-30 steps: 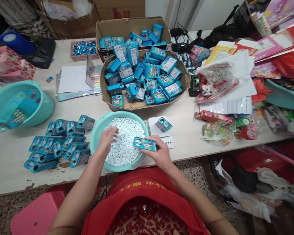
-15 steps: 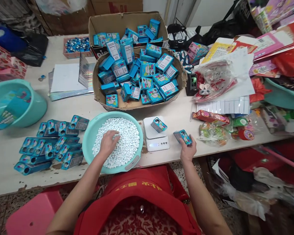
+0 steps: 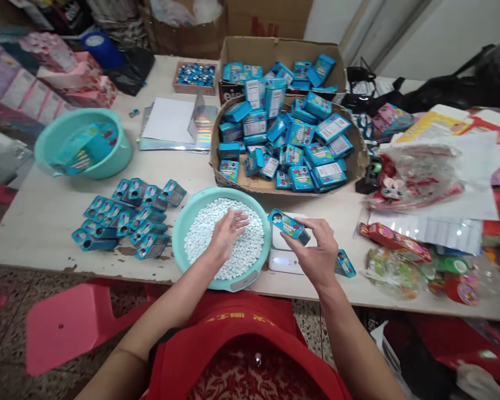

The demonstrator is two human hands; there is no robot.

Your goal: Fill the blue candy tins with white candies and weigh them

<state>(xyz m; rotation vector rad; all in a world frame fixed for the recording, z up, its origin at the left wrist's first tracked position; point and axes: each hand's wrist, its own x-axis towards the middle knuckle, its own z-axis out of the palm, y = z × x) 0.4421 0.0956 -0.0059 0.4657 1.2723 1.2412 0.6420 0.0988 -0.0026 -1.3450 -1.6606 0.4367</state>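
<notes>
My right hand (image 3: 319, 250) grips a small blue candy box (image 3: 289, 226) between thumb and fingers. It holds the box tilted above the white digital scale (image 3: 284, 261), its round-holed end toward the basin. My left hand (image 3: 225, 236) hovers over the white candies (image 3: 252, 244) with its fingers stretched out and apart. A turquoise basin (image 3: 180, 244) holds these candies. Right of the scale, partly behind my right wrist, another blue box (image 3: 346, 263) rests on the table. Several similar boxes (image 3: 150, 244) stand grouped left of the basin.
Behind the basin, two cardboard cartons (image 3: 254, 189) are filled with blue boxes. A second turquoise tub (image 3: 123, 153) stands at left, near white sheets (image 3: 169, 119) and a tray of shiny blue pieces (image 3: 195, 78). Bagged sweets (image 3: 394, 272) and packaging crowd the right. A pink stool (image 3: 66, 328) is below.
My right hand has set its box down right of the scale and lifted the one from the scale. My left hand has risen with fingers straightened. The view has swung left.
</notes>
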